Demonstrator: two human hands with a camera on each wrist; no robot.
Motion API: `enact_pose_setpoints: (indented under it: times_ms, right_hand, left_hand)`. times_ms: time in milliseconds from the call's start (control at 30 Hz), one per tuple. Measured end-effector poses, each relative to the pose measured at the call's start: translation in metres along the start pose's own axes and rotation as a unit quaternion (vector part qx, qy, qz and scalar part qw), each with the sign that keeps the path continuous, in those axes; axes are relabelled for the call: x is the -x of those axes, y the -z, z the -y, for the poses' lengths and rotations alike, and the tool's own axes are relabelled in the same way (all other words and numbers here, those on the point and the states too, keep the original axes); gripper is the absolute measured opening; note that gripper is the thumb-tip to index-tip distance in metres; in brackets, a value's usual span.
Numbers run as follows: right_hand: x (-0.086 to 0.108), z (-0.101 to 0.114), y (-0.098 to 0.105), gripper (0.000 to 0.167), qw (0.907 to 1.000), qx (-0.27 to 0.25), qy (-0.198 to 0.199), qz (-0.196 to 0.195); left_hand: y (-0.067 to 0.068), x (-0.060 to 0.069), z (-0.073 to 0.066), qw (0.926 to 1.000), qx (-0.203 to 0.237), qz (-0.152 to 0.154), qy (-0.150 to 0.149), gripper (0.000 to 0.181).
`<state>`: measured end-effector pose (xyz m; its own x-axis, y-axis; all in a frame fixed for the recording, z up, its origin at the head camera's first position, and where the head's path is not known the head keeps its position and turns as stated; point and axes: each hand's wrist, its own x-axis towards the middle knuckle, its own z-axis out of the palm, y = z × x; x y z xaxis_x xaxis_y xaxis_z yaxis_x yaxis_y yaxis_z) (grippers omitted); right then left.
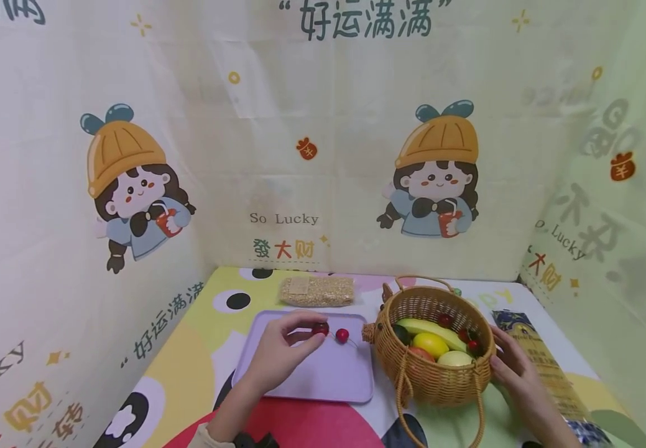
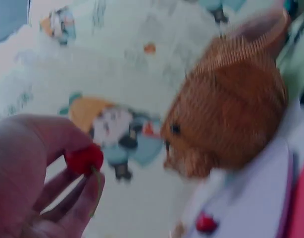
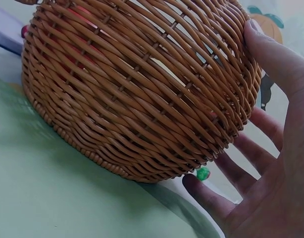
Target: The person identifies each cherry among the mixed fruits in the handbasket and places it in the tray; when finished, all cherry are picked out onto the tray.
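Observation:
My left hand (image 1: 280,348) pinches a red cherry (image 2: 84,159) between thumb and fingers, above the lilac tray (image 1: 323,389); its thin green stem hangs down in the left wrist view. A second cherry (image 1: 342,336) lies on the tray beside it. The brown wicker basket (image 1: 434,382) stands to the right of the tray, holding a yellow lemon (image 1: 430,343), a long green-yellow fruit (image 1: 412,325), several cherries (image 1: 472,347) and other fruit. Against the basket's right side rests my right hand (image 1: 515,367), its fingers spread along the outside of the weave (image 3: 142,94).
A clear bag of grain (image 1: 317,291) lies behind the tray. To the right of the basket is a blue and gold packet (image 1: 546,361). The basket's rope handle (image 1: 401,404) hangs down at its front. Printed cloth walls (image 1: 334,186) enclose the table.

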<state>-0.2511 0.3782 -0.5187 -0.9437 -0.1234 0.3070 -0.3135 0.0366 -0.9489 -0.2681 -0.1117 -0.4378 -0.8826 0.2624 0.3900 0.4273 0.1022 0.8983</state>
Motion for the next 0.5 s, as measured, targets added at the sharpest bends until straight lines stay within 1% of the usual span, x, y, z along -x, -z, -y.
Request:
enact_pose_setpoints:
  times_ms: [100,167,267,400,500]
  right_hand:
    - [-0.002,0.002,0.002,0.062,0.9999,0.003,0.01,0.002]
    - [-0.003,0.003,0.002,0.062,0.9999,0.003,0.012,0.001]
    - [-0.003,0.003,0.002,0.063,0.9999,0.002,0.01,0.0]
    - [-0.001,0.001,0.001,0.062,1.0,0.004,0.001,-0.004]
    - [0.001,-0.002,0.0,0.062,0.9999,0.005,-0.006,-0.011]
  left_hand:
    - [0.015,0.003,0.022,0.9966,-0.042,-0.058,0.04,0.031]
    - [0.022,0.004,0.036,0.9922,-0.065,-0.086,0.063,0.032]
    - [0.03,0.004,0.056,0.9855,-0.088,-0.12,0.081,0.033]
    - [0.039,0.002,0.077,0.9752,-0.123,-0.155,0.1,0.031]
    - [0.045,-0.001,0.089,0.9696,-0.151,-0.162,0.105,0.029]
